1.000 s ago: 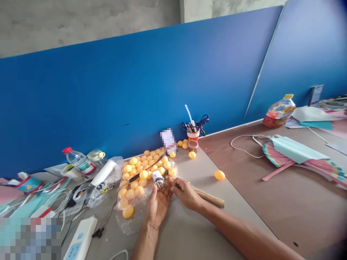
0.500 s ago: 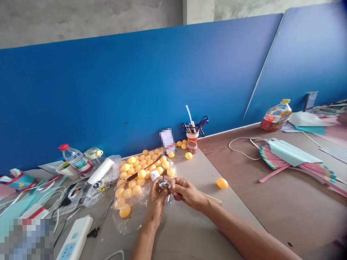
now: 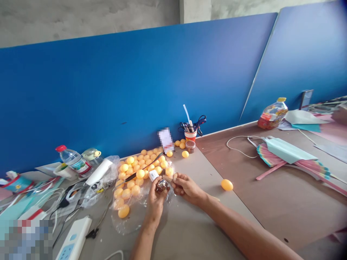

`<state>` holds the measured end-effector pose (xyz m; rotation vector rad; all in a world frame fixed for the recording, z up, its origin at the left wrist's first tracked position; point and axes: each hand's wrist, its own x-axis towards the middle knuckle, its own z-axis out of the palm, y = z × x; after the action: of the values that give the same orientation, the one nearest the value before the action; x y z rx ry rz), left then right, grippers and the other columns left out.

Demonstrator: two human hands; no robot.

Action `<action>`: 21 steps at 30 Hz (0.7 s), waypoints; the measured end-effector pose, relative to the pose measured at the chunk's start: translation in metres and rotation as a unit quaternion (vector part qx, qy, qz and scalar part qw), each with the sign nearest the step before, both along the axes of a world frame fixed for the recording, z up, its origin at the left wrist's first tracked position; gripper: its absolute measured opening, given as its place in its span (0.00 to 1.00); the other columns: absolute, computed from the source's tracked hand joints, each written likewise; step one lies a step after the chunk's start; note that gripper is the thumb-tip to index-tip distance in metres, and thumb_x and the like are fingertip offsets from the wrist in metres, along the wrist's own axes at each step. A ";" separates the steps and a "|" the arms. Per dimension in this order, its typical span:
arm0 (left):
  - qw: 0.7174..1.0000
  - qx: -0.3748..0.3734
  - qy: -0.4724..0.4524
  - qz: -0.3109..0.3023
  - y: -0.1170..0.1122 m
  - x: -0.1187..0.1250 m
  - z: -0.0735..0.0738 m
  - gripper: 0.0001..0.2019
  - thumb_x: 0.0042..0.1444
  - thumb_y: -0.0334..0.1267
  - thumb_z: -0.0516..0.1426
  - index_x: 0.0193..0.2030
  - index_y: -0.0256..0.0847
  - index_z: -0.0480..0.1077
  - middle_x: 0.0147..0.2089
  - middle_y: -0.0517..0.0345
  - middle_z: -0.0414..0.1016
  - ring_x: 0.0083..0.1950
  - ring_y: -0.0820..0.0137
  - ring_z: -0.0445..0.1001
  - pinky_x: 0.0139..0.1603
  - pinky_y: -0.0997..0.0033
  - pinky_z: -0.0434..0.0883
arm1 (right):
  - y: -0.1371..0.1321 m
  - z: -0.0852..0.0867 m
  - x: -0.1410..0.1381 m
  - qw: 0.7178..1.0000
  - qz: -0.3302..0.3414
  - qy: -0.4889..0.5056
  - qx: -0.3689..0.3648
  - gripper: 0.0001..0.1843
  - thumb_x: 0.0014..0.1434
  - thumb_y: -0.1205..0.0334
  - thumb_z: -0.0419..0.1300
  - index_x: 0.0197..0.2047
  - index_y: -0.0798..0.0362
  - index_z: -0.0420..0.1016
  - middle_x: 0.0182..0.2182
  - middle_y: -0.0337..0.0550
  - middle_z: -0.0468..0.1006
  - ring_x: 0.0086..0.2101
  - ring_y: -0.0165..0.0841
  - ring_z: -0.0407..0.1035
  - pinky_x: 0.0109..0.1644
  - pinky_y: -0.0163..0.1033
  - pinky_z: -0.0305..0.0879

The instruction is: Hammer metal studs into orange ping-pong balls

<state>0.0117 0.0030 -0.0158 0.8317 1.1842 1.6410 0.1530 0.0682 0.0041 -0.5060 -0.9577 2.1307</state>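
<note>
My left hand (image 3: 156, 200) is closed around a small glossy ball (image 3: 162, 185), dark brown with silvery reflections, gripped between thumb and fingers. Just right of it, my right hand (image 3: 187, 187) is pinched on a light-wood stick (image 3: 168, 178) that pokes out toward the ball. Most of this stick is hidden by the fingers; whether it has bristles I cannot tell. Behind both hands lies a clear plastic bag (image 3: 126, 224) with several orange balls (image 3: 131, 184). A single orange ball (image 3: 227, 185) rests on the table to the right of my right wrist.
A small jar (image 3: 190, 147) with brown contents stands before a cup of pens and cables (image 3: 190, 135). Left are a water bottle (image 3: 76, 161) and a power strip (image 3: 75, 238). Right lie a pleated fan (image 3: 271, 155) and a juice bottle (image 3: 273, 113). Another person's hand (image 3: 341, 114) shows far right.
My right fingers have drawn slightly away from the glossy ball, showing more of it. The lone orange ball has rolled a little to the right. The whole view has shifted slightly.
</note>
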 end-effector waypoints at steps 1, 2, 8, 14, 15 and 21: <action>1.000 0.001 0.009 0.004 0.001 -0.001 -0.002 0.25 0.44 0.37 0.69 0.51 0.45 0.72 0.47 0.55 0.78 0.46 0.63 0.75 0.50 0.67 0.69 | 0.001 -0.001 0.000 1.000 -0.011 0.003 -0.003 0.18 0.47 0.56 0.68 0.29 0.52 0.62 0.19 0.30 0.70 0.14 0.18 0.47 0.22 0.32 0.41; 1.000 0.002 0.017 0.008 0.001 -0.002 -0.005 0.25 0.44 0.38 0.69 0.51 0.45 0.73 0.47 0.55 0.78 0.47 0.62 0.75 0.50 0.67 0.69 | 0.002 -0.002 0.000 1.000 -0.019 0.005 -0.006 0.16 0.47 0.57 0.68 0.29 0.52 0.64 0.19 0.30 0.70 0.13 0.18 0.47 0.22 0.32 0.41; 0.998 0.008 0.058 0.031 0.002 -0.002 -0.005 0.24 0.44 0.36 0.69 0.50 0.45 0.73 0.49 0.54 0.77 0.51 0.60 0.73 0.54 0.67 0.67 | 0.003 -0.005 -0.001 1.000 -0.001 0.004 0.004 0.16 0.46 0.56 0.70 0.30 0.53 0.67 0.22 0.34 0.74 0.15 0.21 0.57 0.23 0.32 0.48; 0.996 0.003 0.086 0.038 0.001 -0.001 -0.001 0.21 0.46 0.40 0.68 0.49 0.45 0.73 0.48 0.54 0.77 0.49 0.60 0.74 0.54 0.65 0.67 | 0.003 -0.009 -0.004 1.000 -0.007 0.004 -0.005 0.17 0.46 0.55 0.70 0.31 0.54 0.68 0.21 0.33 0.74 0.15 0.21 0.58 0.22 0.32 0.48; 0.996 0.004 0.084 0.033 0.001 -0.001 -0.002 0.21 0.47 0.40 0.67 0.49 0.45 0.73 0.48 0.53 0.77 0.49 0.60 0.74 0.53 0.65 0.67 | 0.003 -0.009 -0.004 1.000 -0.008 0.005 -0.015 0.17 0.45 0.55 0.71 0.31 0.53 0.68 0.21 0.33 0.73 0.15 0.21 0.58 0.22 0.32 0.48; 0.995 0.021 0.092 0.035 0.002 -0.003 -0.008 0.24 0.46 0.41 0.67 0.52 0.43 0.70 0.49 0.52 0.76 0.50 0.61 0.74 0.52 0.66 0.68 | 0.002 -0.008 -0.002 0.999 0.013 0.022 -0.025 0.18 0.44 0.59 0.72 0.32 0.53 0.68 0.21 0.34 0.75 0.16 0.22 0.60 0.24 0.32 0.51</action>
<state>0.0090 0.0046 -0.0242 0.9958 1.3225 1.6786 0.1506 0.0701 -0.0037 -0.4733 -0.8928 2.1841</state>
